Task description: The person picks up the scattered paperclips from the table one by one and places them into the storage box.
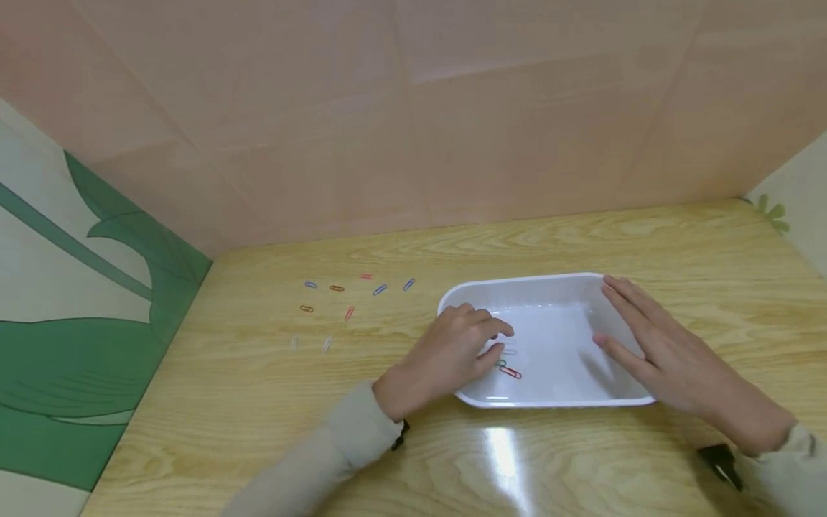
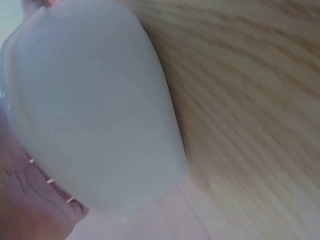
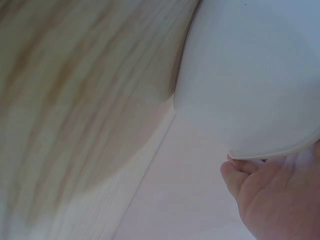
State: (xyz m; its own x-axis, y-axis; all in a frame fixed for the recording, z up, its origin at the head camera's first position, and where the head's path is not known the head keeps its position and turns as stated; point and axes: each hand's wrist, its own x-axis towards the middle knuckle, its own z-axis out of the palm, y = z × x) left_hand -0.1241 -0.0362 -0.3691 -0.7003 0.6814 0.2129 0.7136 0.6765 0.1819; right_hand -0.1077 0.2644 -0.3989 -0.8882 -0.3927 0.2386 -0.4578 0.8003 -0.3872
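A white rectangular tray [image 1: 549, 400] stands on the wooden table. Over its left side my left hand [image 1: 449, 352] reaches in, fingers bent and thumb apart from the index finger, with nothing visible between them. Just below those fingertips lie a red paper clip [image 1: 511, 373], a green paper clip [image 1: 500, 364] and white paper clips [image 1: 509, 347] on the tray floor. My right hand [image 1: 665, 352] rests with straight fingers along the right rim, its thumb over the inside. The right wrist view shows fingertips [image 3: 234, 172] at the rim's corner. The tray's outer wall [image 2: 100, 110] fills much of the left wrist view.
Several loose paper clips in blue, brown, pink and white lie scattered left of the tray, among them a blue paper clip [image 1: 380, 289] and a pink paper clip [image 1: 349, 313]. A pinkish panel [image 1: 413, 143] rises behind the table [image 1: 258, 402]; decorated panels flank it.
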